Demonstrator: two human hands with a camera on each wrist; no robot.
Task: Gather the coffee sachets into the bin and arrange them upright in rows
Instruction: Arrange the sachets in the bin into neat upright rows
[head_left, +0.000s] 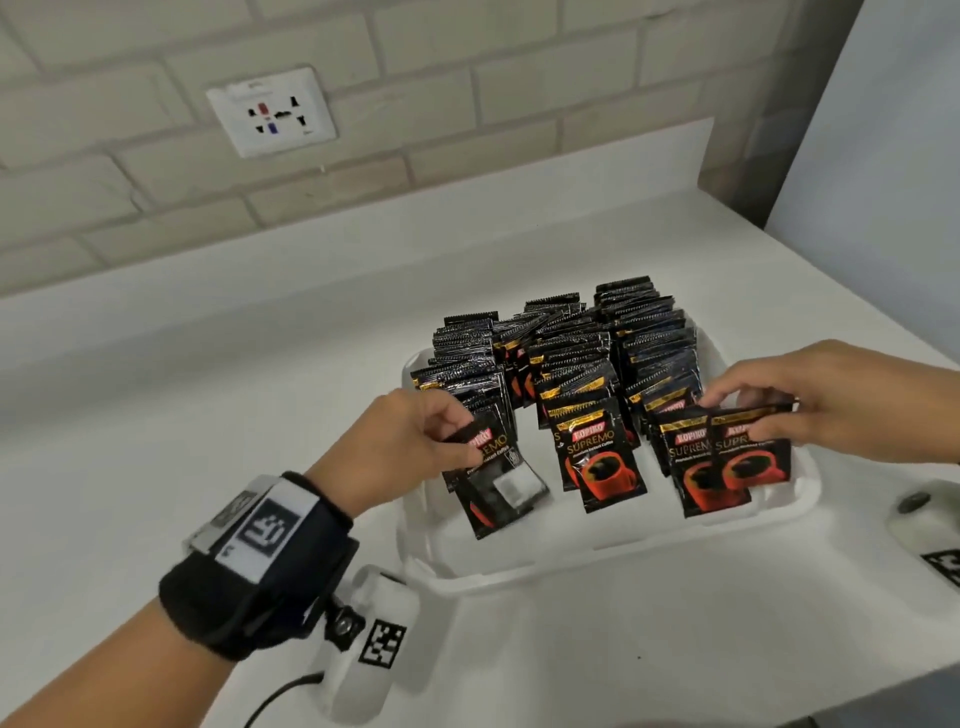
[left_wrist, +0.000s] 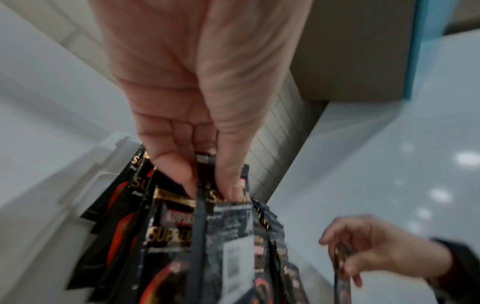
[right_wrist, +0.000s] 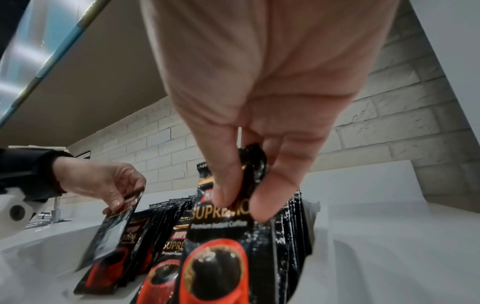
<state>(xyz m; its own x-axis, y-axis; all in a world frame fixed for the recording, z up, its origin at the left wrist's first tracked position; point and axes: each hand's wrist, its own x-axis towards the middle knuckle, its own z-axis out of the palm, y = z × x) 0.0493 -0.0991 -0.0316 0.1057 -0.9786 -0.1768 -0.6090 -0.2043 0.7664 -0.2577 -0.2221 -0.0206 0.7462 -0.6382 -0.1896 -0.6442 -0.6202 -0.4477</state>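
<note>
Sachets (head_left: 582, 374) stand upright in rows inside the white bin (head_left: 613, 540) on the white surface (head_left: 208, 415). At the near end, the left hand (head_left: 415, 436) pinches one back-facing sachet (head_left: 498, 483) in its grip; the right hand (head_left: 810, 400) pinches another front sachet (head_left: 753, 457). Behind, a wall socket (head_left: 272, 111) sits in pale brick.

bin (head_left: 519, 571): 1 | sachet rows (head_left: 576, 374): 4 | sachets: too many to count | hands: 2 | wall socket (head_left: 270, 111): 1

Kitchen: white counter (head_left: 208, 364), brick backsplash (head_left: 467, 104), socket (head_left: 271, 111).
</note>
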